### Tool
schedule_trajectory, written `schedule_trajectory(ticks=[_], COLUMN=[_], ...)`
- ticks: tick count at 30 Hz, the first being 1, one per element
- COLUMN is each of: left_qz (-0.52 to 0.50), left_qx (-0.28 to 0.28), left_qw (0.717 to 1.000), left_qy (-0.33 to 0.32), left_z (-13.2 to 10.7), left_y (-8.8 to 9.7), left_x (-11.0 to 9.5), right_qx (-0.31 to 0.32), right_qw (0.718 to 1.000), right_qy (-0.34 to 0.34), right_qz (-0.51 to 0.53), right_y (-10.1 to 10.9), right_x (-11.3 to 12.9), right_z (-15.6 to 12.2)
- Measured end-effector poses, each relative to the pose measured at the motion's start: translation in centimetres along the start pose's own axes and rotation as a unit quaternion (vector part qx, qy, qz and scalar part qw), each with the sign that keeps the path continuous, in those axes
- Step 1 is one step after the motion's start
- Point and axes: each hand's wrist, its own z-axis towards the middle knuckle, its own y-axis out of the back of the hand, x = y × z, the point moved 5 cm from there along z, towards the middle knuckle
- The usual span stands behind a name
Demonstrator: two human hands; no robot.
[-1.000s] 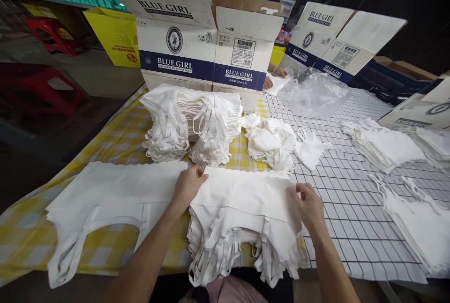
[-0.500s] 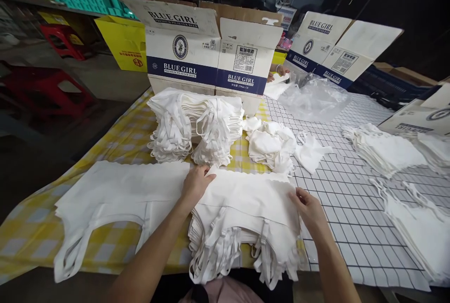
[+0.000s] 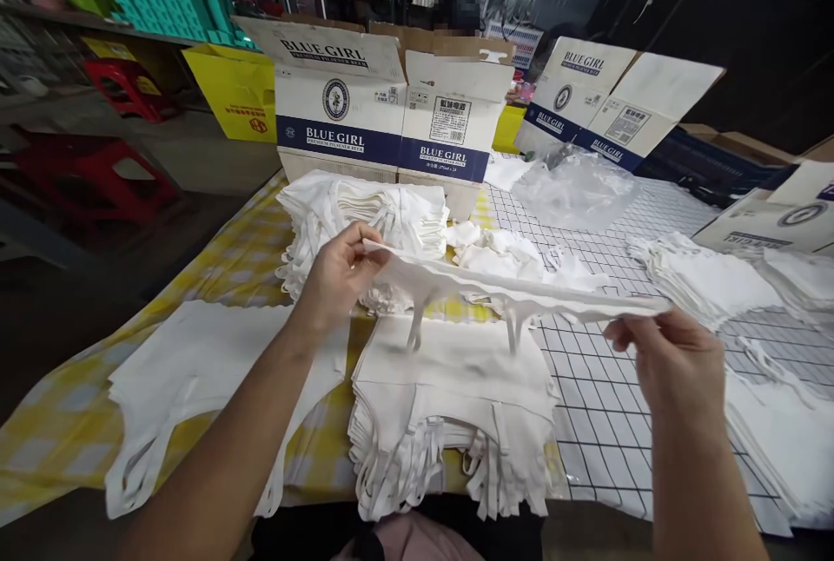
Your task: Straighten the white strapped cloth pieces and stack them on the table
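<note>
My left hand (image 3: pixel 340 273) and right hand (image 3: pixel 678 357) pinch opposite ends of one white top (image 3: pixel 553 295), now raised above the stack (image 3: pixel 449 366). This separates a single piece.

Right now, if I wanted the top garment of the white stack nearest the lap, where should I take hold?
The top garment is probably best taken by both corners of its far edge, from left and right: that edge lies nearly straight, while loose straps bunch along the near side.
</note>
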Motion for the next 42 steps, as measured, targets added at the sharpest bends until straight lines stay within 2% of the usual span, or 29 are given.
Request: schedule_trajectory(ticks=[2,4,6,9,12,15,21,27,35,42], left_qz=[0.014,0.038,0.074,0.135,0.187,0.216,0.274,0.303,0.289,0.267], left_qx=[0.005,0.039,0.088,0.161,0.204,0.227,0.236,0.227,0.185,0.200], left_qw=[0.999,0.997,0.993,0.977,0.957,0.946,0.932,0.925,0.939,0.942], left_qy=[-0.050,-0.062,-0.033,0.049,0.087,0.079,0.020,-0.001,0.017,0.039], left_z=[-0.7,-2.5,-5.1,-9.9,-14.2,-16.8,-17.9,-18.2,-18.3,-18.8], left_y=[0.4,0.5,0.5,0.3,0.1,-0.1,-0.3,-0.5,-0.1,0.0], left_x=[-1.7,-1.4,0.8,5.8,9.3,10.7,11.3,11.2,10.1,9.7], right_qx=[0.008,0.062,0.159,0.289,0.342,0.354,0.367,0.368,0.360,0.367], right_qw=[0.999,0.998,0.987,0.950,0.924,0.912,0.902,0.902,0.906,0.905], right_qy=[0.034,0.028,-0.008,-0.081,-0.139,-0.184,-0.206,-0.212,-0.207,-0.201], right_qz=[0.013,-0.003,-0.037,-0.084,-0.100,-0.097,-0.094,-0.080,-0.081,-0.077], right_y=[0.6,1.1,1.3,1.7,2.4,2.9,2.7,2.4,2.6,3.0], right_x=[0.7,-0.1,-2.2,-6.0,-8.6,-9.4,-9.2,-9.4,-8.8,-8.9], right_z=[-0.1,-0.9,-2.5,-6.1,-9.5,-11.6,-12.3,-12.5,-12.5,-12.5])
